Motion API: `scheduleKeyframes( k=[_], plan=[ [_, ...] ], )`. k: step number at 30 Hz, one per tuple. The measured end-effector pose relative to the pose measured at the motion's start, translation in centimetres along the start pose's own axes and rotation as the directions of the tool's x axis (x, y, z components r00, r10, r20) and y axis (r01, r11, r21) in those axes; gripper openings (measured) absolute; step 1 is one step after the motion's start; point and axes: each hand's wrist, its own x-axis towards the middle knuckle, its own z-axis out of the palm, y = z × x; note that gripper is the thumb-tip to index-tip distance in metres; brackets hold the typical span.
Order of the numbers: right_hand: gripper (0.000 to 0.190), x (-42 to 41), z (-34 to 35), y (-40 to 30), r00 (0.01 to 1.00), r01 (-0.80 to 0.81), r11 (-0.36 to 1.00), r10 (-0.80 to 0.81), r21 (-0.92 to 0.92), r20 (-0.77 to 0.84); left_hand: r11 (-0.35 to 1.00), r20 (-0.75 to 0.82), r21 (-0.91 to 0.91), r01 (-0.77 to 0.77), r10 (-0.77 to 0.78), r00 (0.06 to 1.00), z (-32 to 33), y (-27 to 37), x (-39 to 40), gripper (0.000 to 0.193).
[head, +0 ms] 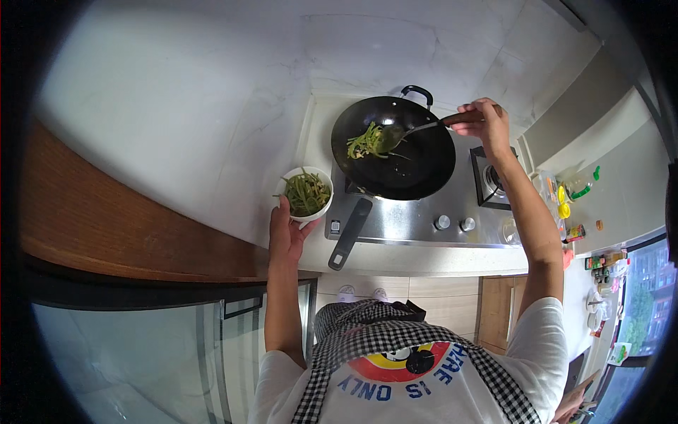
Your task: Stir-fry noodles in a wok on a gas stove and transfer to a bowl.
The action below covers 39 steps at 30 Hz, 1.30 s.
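Observation:
My left hand (287, 231) holds a white bowl (329, 186) from below and the side, left of the stove. Cooked green strips (307, 195), probably a vegetable, fill the bowl, and a few poke over its rim. In my right hand (490, 122) is the wooden handle of a metal spatula (421, 127). Its head rests among more green strips (363, 142) in the left part of a black wok (418, 167). The wok sits on the left burner, its long handle (350, 233) pointing towards me and a small loop handle (417, 93) at the back.
A stainless steel gas stove (405, 225) carries two knobs and a second burner (495, 180) on the right. Bottles with yellow caps (563, 204) and an oil bottle (580, 185) stand beyond it. A wooden panel (148, 228) runs along the left. Another person's hand (572, 403) shows at lower right.

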Motion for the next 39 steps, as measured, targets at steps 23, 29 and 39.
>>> scheduleKeyframes(
  k=[23,29,39],
  plan=[
    [0.024,1.4,1.2,1.6,0.988,0.088,0.989,-0.101,0.114,0.113,0.997,0.107,0.025,-0.066,0.063,0.992,0.1,0.3,-0.4,0.045],
    [0.026,0.5,0.8,1.6,0.993,0.023,1.0,-0.022,-0.011,0.112,0.998,0.123,0.033,-0.045,0.041,0.992,-0.1,0.6,-0.4,0.049],
    [0.029,-0.8,0.9,1.2,0.999,0.042,0.998,-0.041,0.047,-0.031,0.999,0.138,0.034,0.009,-0.014,0.99,-0.6,0.0,-0.2,0.058]
  ],
)
